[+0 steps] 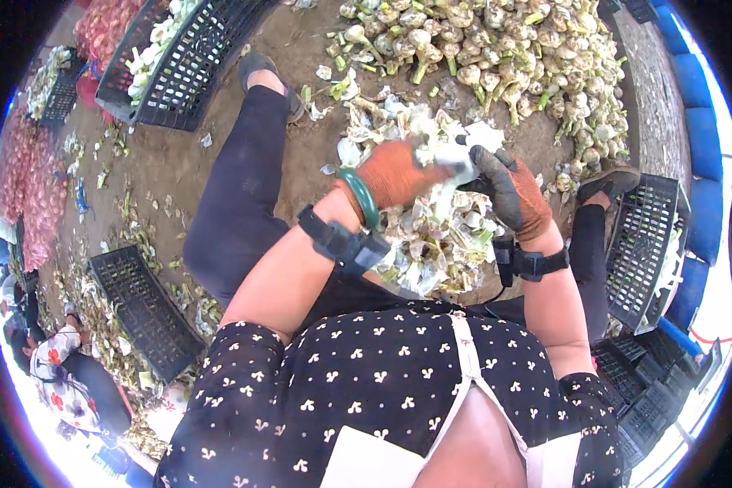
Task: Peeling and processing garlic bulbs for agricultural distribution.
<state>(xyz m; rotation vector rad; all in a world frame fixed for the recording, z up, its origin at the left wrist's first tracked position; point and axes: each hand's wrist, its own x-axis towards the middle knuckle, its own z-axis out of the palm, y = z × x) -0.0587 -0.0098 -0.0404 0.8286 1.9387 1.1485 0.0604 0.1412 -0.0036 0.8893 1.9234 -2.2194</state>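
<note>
My left hand (392, 174), in an orange glove with a green bangle at the wrist, is closed at a whitish garlic bulb (457, 165) in front of me. From the other side my right hand (514, 192), in an orange glove with dark, dirty fingers, grips the same bulb. Motion blurs the left fingers and the bulb. Below the hands, between my legs, lies a heap of loose garlic skins and stem scraps (431, 256). A large pile of untrimmed garlic bulbs (512, 49) with stubby stems spreads just beyond.
A black crate (191, 69) of pale garlic stands at the upper left, another crate (644, 248) by my right foot. An overturned-looking dark crate (148, 313) lies left. Red net sacks (32, 183) line the far left, near another person (73, 378). Blue barrels (699, 122) stand right.
</note>
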